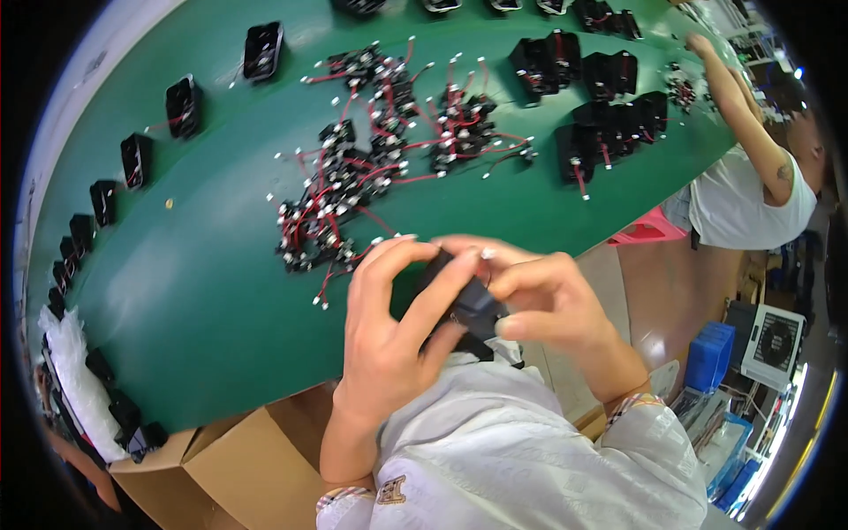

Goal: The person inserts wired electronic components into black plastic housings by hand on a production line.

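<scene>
- Clearly, the left hand grips a black casing by the green table's near edge; the right hand pinches its right end, fingers partly hiding it.
- Beyond: heaped red-wired parts.
- Below: a cardboard box.
- A gold-brown emblem marks the pale shirt.

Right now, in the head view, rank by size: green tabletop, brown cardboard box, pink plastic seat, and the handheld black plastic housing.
1. Green tabletop
2. Brown cardboard box
3. Unsure, both partly hidden: black housing, pink seat
</scene>
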The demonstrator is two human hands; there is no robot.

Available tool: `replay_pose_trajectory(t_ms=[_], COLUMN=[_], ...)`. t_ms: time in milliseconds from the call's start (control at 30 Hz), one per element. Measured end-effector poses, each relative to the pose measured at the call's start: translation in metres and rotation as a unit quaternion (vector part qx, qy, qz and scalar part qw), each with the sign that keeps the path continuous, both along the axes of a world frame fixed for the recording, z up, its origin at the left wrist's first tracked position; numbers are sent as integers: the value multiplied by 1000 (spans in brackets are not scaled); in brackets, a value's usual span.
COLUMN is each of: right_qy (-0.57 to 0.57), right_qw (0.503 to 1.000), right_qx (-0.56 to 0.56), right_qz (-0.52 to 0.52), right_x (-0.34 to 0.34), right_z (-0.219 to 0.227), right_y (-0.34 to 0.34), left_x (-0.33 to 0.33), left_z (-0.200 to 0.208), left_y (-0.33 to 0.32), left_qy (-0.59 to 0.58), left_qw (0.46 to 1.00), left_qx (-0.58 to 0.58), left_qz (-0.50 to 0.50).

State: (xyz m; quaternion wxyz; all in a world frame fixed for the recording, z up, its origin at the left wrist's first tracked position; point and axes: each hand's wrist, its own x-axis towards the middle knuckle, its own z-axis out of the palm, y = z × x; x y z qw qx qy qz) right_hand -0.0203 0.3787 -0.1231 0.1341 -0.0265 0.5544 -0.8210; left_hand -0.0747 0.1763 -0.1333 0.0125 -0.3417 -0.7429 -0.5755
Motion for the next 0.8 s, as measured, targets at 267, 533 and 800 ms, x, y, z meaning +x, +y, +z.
replay_pose_trajectory(t_ms=[267, 533, 800], right_qy=[352, 325, 307], right_qw=[605, 576, 545], right_qx=[714, 748, 780], right_qz=[9, 47, 7], right_x=[-28, -28, -30], right_z=[24, 29, 39], right_y=[79, 103, 122], left_x=[29, 42, -30], left_z=[3, 39, -5], left_y=[-89, -265, -456], left_qy=[21, -44, 125], left_qw=[970, 867, 706], left_qx=[-61, -299, -573], left_qz=[236, 397, 397])
